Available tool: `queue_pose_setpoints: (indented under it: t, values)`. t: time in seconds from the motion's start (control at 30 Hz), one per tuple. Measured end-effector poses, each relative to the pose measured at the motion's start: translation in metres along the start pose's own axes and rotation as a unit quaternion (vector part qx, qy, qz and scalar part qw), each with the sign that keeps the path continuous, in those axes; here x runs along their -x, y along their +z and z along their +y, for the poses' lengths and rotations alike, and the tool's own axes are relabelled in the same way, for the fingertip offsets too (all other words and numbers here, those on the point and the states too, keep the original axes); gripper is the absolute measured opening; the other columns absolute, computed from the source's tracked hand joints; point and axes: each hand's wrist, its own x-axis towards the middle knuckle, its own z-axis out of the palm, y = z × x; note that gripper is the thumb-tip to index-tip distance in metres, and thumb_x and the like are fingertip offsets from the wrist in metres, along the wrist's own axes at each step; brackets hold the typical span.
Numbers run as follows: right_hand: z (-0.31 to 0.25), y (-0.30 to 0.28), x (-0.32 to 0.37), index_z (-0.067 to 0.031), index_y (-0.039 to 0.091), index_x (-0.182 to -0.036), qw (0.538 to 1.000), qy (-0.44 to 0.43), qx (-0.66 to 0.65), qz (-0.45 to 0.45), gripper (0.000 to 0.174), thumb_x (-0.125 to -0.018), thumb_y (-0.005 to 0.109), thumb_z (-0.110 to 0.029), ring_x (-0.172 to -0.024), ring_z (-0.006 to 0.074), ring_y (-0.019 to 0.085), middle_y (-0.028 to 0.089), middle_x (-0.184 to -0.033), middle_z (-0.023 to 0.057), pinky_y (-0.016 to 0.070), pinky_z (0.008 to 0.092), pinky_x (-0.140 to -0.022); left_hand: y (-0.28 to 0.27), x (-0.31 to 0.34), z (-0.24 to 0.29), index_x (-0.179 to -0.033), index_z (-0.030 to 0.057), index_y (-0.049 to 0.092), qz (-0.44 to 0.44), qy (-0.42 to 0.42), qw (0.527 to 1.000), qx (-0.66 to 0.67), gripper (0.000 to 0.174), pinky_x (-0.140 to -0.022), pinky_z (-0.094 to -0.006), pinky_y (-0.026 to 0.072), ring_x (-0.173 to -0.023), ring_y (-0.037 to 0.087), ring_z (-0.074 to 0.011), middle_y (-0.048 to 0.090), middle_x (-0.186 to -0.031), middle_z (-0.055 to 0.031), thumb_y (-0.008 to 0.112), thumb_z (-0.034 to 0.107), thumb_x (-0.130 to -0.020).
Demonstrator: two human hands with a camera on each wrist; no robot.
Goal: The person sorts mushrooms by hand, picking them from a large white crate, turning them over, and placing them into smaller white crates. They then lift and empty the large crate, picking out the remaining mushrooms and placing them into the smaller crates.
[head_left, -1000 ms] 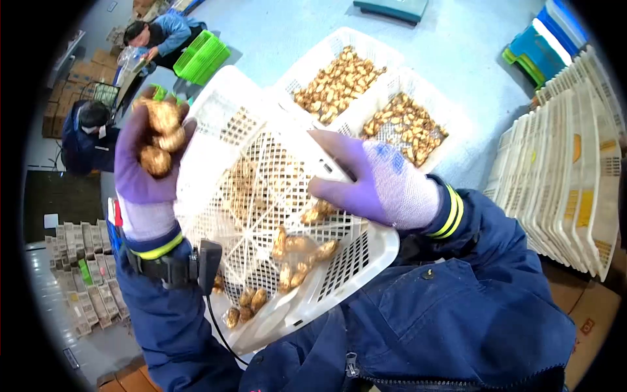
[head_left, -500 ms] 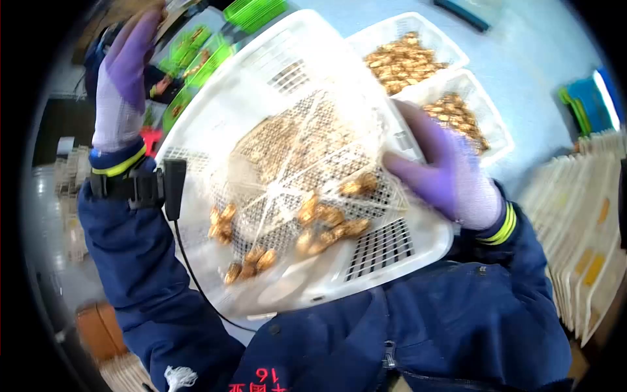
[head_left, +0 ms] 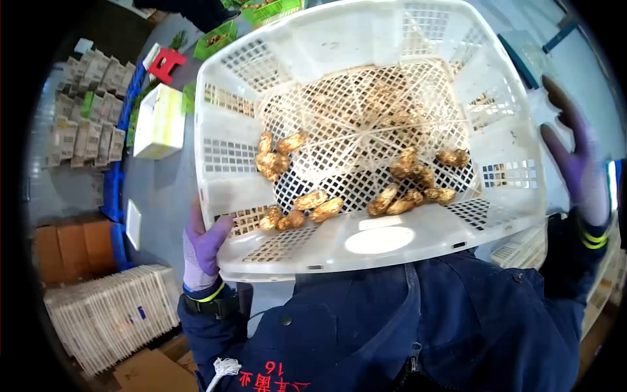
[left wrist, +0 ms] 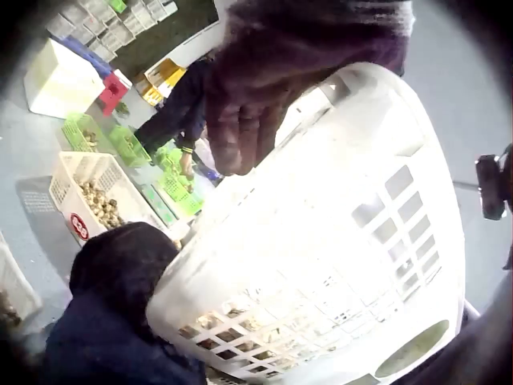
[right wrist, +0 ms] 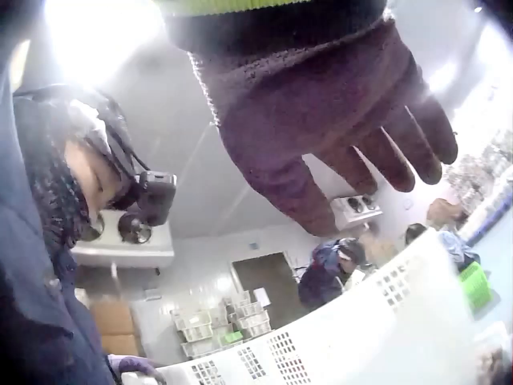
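Observation:
A white plastic basket [head_left: 255, 251] with lattice walls fills the middle of the head view, tilted toward the wearer's jacket. Scattered over its floor are several brown-and-pale mushrooms [head_left: 326, 209], with a small cluster [head_left: 271, 163] at the left. My left hand [head_left: 206, 251], in a purple glove, grips the basket's left side, thumb over the rim. In the left wrist view, the left hand [left wrist: 296, 72] lies along the basket's edge. My right hand [head_left: 578, 157] is off the right rim, fingers spread. The right wrist view shows that hand [right wrist: 321, 120] above the basket, holding nothing.
A white foam box [head_left: 157, 124] and a red stool [head_left: 165, 65] stand on the floor at left. Stacked white crates [head_left: 114, 313] lie lower left. Another basket [left wrist: 60, 180] of mushrooms and people working among green baskets [left wrist: 128, 148] appear in the left wrist view.
My left hand held several mushrooms, then was raised without them, and now grips the basket's left side. My right hand has let go of the right rim. The basket has turned.

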Motion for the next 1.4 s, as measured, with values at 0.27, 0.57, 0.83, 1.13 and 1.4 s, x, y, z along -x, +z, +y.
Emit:
queue_pose_setpoints:
  t: [0.27,0.57,0.83,1.13,1.4]
  values:
    - [-0.212,0.029,-0.144,-0.0028,0.063,-0.111,0.859,-0.492,-0.010,-0.143,0.028,-0.086,0.065,-0.016,-0.097,0.0289,0.063,0.065,-0.105,0.0131,0.0502,0.0384,-0.084,0.011,-0.001,0.004,-0.131,-0.0037,0.046,0.003,0.047,0.988,0.149,0.056,-0.085,-0.0281,0.0455,-0.097,0.058,-0.0158,0.061,-0.111,-0.0107,0.056,0.010,-0.078]
    - [-0.285,0.237,-0.148,-0.0023,0.066,-0.085,0.869,-0.396,0.103,-0.280,0.051,-0.085,0.059,-0.053,-0.075,0.0332,0.061,0.063,-0.078,0.0158,0.0495,0.0417,-0.074,-0.002,-0.010,-0.006,-0.133,-0.0030,0.044,-0.015,0.050,0.989,0.142,0.056,-0.085,-0.0268,0.0455,-0.095,0.057,-0.0144,0.061,-0.109,-0.0092,0.057,0.006,-0.080]
    - [-0.145,0.240,-0.204,0.0054,0.055,-0.117,0.589,-0.086,-0.673,-0.440,0.032,-0.092,0.049,-0.014,-0.078,0.0136,0.057,0.063,-0.102,0.0138,0.0484,0.0252,-0.077,0.004,-0.010,-0.003,-0.135,-0.0036,0.042,0.011,-0.008,0.985,0.173,0.059,-0.084,-0.0267,0.0451,-0.093,0.056,-0.0125,0.060,-0.111,-0.0091,0.055,0.002,-0.078]
    - [-0.249,0.202,-0.087,-0.0087,0.064,-0.103,0.807,-0.404,-0.113,-0.415,0.026,-0.085,0.061,-0.027,-0.072,0.0292,0.065,0.063,-0.081,0.0123,0.0532,0.0367,-0.066,0.012,-0.005,-0.001,-0.134,-0.0055,0.043,0.046,-0.004,0.989,0.142,0.064,-0.094,-0.0323,0.0417,-0.106,0.056,-0.0198,0.058,-0.118,-0.0139,0.061,0.015,-0.076]
    - [-0.234,0.228,-0.083,-0.0044,0.062,-0.101,0.834,-0.366,-0.132,-0.390,0.025,-0.082,0.062,-0.021,-0.075,0.0301,0.065,0.064,-0.087,0.0140,0.0539,0.0388,-0.068,0.015,-0.003,-0.004,-0.133,-0.0055,0.046,0.051,-0.001,0.989,0.139,0.063,-0.093,-0.0316,0.0414,-0.104,0.055,-0.0189,0.059,-0.116,-0.0139,0.063,0.016,-0.077]
